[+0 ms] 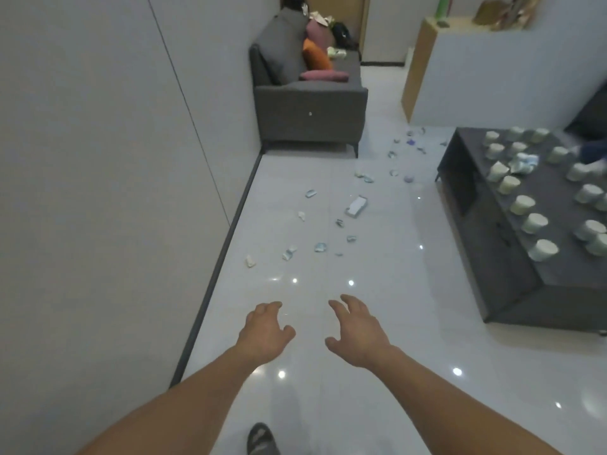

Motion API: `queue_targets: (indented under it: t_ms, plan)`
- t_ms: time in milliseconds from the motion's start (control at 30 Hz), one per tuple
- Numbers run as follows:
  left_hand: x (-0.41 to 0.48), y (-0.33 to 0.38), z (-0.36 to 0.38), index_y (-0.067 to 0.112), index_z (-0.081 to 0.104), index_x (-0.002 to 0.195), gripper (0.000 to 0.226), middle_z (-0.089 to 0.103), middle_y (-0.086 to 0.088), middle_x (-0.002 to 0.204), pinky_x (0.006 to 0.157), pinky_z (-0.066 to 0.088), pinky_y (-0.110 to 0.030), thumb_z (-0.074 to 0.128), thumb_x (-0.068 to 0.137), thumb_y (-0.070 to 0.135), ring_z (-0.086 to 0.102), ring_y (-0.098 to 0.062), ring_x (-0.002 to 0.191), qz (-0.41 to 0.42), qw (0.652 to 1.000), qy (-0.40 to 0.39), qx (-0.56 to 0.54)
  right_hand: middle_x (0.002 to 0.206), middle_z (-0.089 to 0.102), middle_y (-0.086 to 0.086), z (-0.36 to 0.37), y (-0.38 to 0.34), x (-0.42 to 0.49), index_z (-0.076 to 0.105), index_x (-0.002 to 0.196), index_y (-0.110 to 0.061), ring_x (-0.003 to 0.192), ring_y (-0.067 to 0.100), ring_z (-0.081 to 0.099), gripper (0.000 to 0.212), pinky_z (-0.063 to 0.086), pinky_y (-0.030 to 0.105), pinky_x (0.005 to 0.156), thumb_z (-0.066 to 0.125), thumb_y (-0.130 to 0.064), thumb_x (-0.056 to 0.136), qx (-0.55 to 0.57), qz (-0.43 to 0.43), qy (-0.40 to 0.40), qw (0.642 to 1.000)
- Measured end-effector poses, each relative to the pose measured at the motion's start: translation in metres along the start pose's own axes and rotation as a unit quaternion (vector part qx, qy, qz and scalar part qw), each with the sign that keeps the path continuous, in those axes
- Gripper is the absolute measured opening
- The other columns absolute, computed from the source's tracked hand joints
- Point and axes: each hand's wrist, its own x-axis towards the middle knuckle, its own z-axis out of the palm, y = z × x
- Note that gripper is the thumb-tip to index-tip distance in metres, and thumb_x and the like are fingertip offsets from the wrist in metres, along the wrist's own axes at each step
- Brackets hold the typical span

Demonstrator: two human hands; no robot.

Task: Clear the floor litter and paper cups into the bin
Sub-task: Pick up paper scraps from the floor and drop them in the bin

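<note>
Hovering empty hands (266,333) (358,336); blurry floor litter (320,247), paper cups (522,205) cut off right

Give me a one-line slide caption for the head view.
Empty left hand and right hand reach over a glossy floor strewn with litter; paper cups crowd the dark table.

Left of the low dark table (551,274) a strip of floor (410,323) is left open, bounded by the wall (98,192). Alongside the table it is strewn with litter (320,247); beyond the table's far end it is partly blocked by the sofa (312,110).
</note>
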Motion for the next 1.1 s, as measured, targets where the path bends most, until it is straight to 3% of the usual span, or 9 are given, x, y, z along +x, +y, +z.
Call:
queue_targets:
  t_ms: [533, 767, 1100]
  plan:
    - [0.254, 0.141, -0.071, 0.02, 0.025, 0.149, 0.068, 0.029, -0.008, 0.15, 0.109, 0.033, -0.04, 0.051, 0.089, 0.04, 0.027, -0.028, 0.137, 0.092, 0.994, -0.045, 0.035, 0.162, 0.005, 0.002, -0.121, 0.081, 0.198, 0.016, 0.153, -0.024, 0.148, 0.022, 0.006, 0.077, 0.031, 0.041, 0.113, 0.056, -0.043, 0.09, -0.016, 0.071, 0.017, 0.997]
    - [0.343, 0.2, -0.09, 0.02, 0.029, 0.146, 0.066, 0.033, -0.008, 0.148, 0.107, 0.036, -0.04, 0.051, 0.088, 0.042, 0.032, -0.028, 0.134, 0.077, 0.995, -0.049, 0.051, 0.162, 0.004, 0.002, -0.164, 0.132, 0.293, 0.015, 0.154, -0.025, 0.149, 0.022, 0.004, 0.078, 0.029, 0.042, 0.115, 0.055, -0.043, 0.09, -0.013, 0.044, 0.003, 0.999]
    - [0.453, 0.306, -0.087, 0.018, 0.029, 0.147, 0.067, 0.033, -0.009, 0.15, 0.11, 0.033, -0.039, 0.053, 0.089, 0.042, 0.034, -0.027, 0.135, 0.017, 0.999, -0.041, 0.013, 0.161, 0.009, 0.002, -0.248, 0.229, 0.427, 0.017, 0.154, -0.024, 0.145, 0.026, 0.016, 0.077, 0.034, 0.043, 0.111, 0.056, -0.043, 0.09, -0.039, -0.012, -0.022, 0.999]
